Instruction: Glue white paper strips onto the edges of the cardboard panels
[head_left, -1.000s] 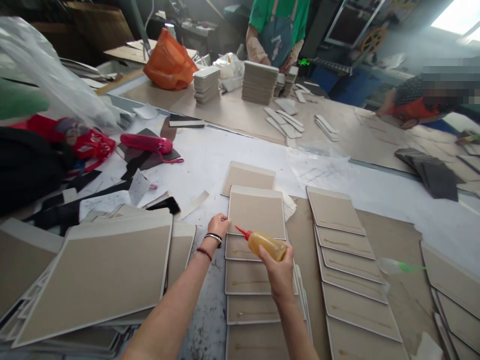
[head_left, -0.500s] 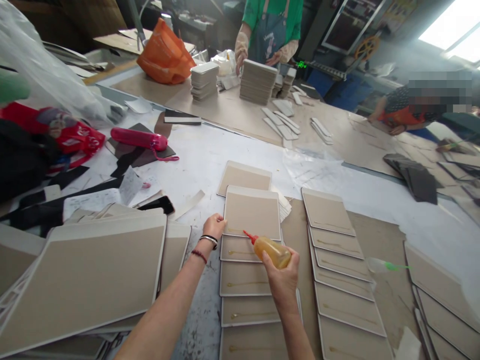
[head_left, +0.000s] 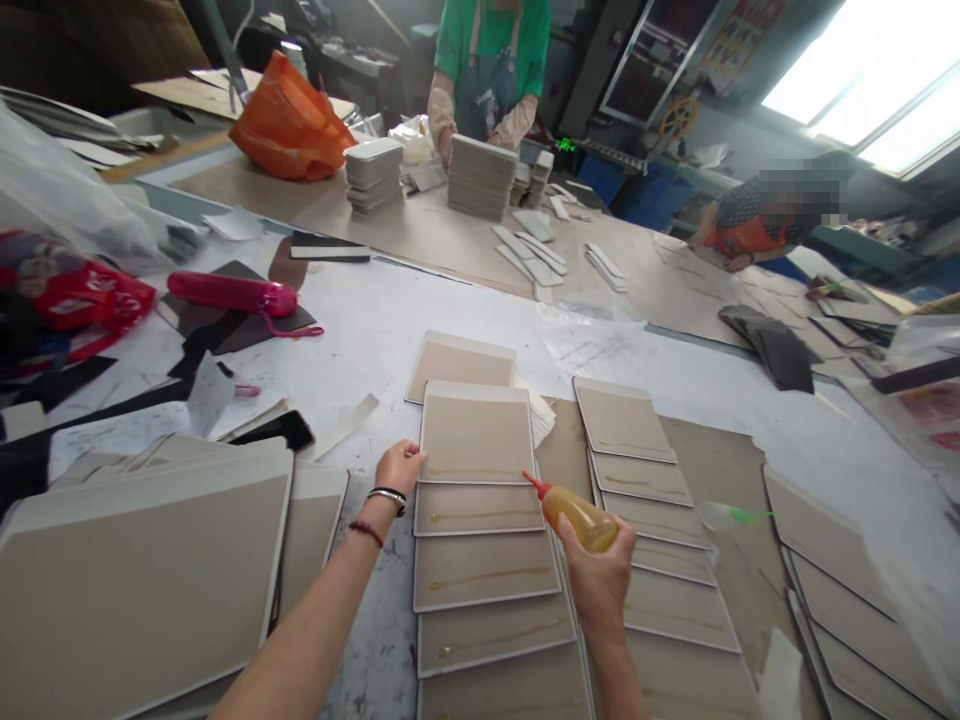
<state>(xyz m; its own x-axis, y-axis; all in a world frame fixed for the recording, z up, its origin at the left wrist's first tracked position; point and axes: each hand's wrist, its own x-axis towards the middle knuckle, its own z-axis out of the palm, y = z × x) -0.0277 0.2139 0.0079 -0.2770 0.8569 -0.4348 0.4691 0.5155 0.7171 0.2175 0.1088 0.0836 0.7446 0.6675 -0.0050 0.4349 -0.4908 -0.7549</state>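
My right hand (head_left: 598, 572) is wrapped round a squeeze bottle (head_left: 579, 518) of amber glue with a red nozzle. The nozzle tip is at the lower right of a beige board (head_left: 475, 430) with a pale edge. A thin line of glue runs along that board's lower edge. My left hand (head_left: 400, 467) pinches the same board's left edge near its lower corner. Below it, overlapping boards (head_left: 487, 572) run toward me in a column, each with a glue line. Another board (head_left: 463, 362) lies partly under the top one.
To the right is a second column of glued boards (head_left: 626, 420), with a green-tipped bottle (head_left: 724, 516) beside it. Large boards (head_left: 142, 580) are piled at left, near a phone (head_left: 277, 430) and pink pouch (head_left: 232, 294). Across the table a person in an apron (head_left: 487, 80) handles stacked pieces (head_left: 480, 178).
The bottle's nozzle has moved right along the top board, and the glue line there has grown longer. My left hand stays at the board's left edge. The camera view has shifted.
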